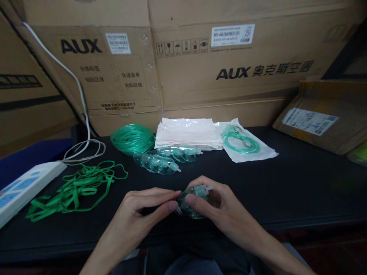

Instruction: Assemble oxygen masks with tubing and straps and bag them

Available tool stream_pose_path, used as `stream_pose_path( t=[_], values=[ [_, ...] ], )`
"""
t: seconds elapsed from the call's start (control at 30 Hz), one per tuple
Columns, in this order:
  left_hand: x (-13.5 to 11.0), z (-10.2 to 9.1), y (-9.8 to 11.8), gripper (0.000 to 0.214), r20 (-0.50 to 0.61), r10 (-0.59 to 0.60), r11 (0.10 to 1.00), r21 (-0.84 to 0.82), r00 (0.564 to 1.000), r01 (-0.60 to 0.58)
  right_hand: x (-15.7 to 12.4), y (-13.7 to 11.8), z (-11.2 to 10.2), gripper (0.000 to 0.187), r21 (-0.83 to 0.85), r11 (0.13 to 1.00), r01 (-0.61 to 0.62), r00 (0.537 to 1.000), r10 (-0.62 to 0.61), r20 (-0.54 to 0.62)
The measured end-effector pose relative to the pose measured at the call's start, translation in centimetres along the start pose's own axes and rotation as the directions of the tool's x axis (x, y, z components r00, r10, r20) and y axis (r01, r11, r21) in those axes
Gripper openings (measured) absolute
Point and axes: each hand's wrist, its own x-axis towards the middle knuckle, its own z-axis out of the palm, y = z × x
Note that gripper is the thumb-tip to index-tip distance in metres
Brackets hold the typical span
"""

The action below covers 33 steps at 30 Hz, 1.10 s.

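Note:
A clear green oxygen mask (196, 191) is held just over the near edge of the black table. My right hand (218, 198) wraps round it, the thumb pressed on its front beside the pale connector. At the mask's left edge, my left hand (146, 208) pinches with thumb and fingertips; the exact bit between them is too small to make out. Beyond the hands lie a front row of stacked masks (157, 163) and a second row of masks (180, 152) behind it. Green elastic straps (83, 187) lie in a loose tangle to the left.
Behind stand a coil of green tubing (132, 139), a stack of white bags (187, 131) and a bag with tubing inside (243, 143). A white power strip (31, 187) is at left. Large cardboard boxes (189, 84) wall the back; a smaller box (323, 114) sits right.

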Motion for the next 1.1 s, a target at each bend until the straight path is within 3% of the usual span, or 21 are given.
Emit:
stream_pose_path(
  t=[0.4,0.9,1.1],
  values=[
    [0.4,0.2,0.4,0.012,-0.084,-0.011,1.000,-0.009,0.996,0.010,0.0,0.0,0.0,0.035,-0.019,1.000,-0.004,1.000,0.004,0.008],
    [0.0,0.1,-0.3,0.015,-0.060,-0.047,0.997,0.051,0.997,0.050,-0.1,-0.3,0.0,0.038,-0.014,1.000,0.000,0.999,0.001,0.048],
    [0.3,-0.2,-0.9,0.021,-0.077,-0.045,0.998,0.042,0.996,0.049,-0.3,-0.1,-0.2,0.032,0.025,0.999,0.041,0.996,-0.043,0.079]
  ],
)
